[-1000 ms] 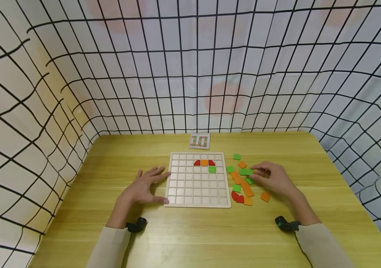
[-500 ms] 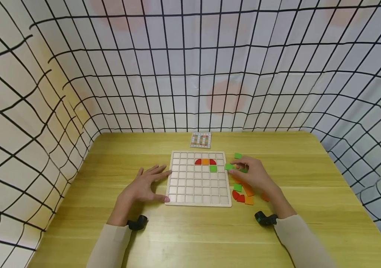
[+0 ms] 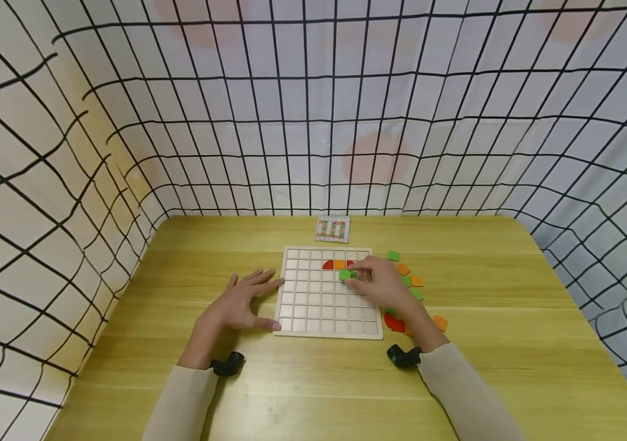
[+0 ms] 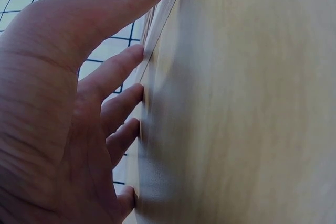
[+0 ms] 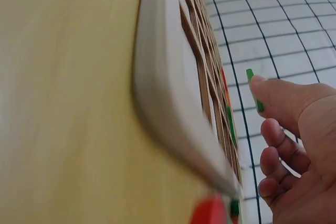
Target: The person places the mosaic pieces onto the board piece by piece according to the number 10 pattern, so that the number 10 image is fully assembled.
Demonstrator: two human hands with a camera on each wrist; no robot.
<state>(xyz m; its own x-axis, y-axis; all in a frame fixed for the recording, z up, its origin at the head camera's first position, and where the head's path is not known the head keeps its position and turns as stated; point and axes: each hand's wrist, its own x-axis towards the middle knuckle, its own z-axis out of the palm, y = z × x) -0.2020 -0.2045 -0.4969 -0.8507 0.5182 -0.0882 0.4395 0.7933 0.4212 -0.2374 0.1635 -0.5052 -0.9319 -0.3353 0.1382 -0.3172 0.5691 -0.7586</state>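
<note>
Tile, green and square (image 3: 345, 275), is pinched in our right hand (image 3: 382, 283), over the upper right part of the wooden board (image 3: 313, 306). Thumb and index finger close on it; our other fingers curl beneath, touching nothing. It juts left of the fingertips, and being square it gives us no long axis to line up. In the right wrist view we see it edge-on, apart from the board and roughly parallel to it. Our right hand is the nearer by far. Which cell lies directly under the tile we cannot say for certain, since the fingers cover part of that area; it sits just below the orange square (image 3: 340, 264) in the head view.

A red quarter piece (image 3: 328, 265) lies against that square's left side, and a second red one shows partly behind our fingers. Our left hand (image 3: 236, 306) has its fingers spread, thumb at the near left corner and index finger at the left rim.

Outward to the right we note loose pieces: green (image 3: 394, 255), orange (image 3: 416, 281) and red (image 3: 394, 323). Beyond the board's far edge lies a patterned card (image 3: 332, 229) on the table (image 3: 313, 392).
</note>
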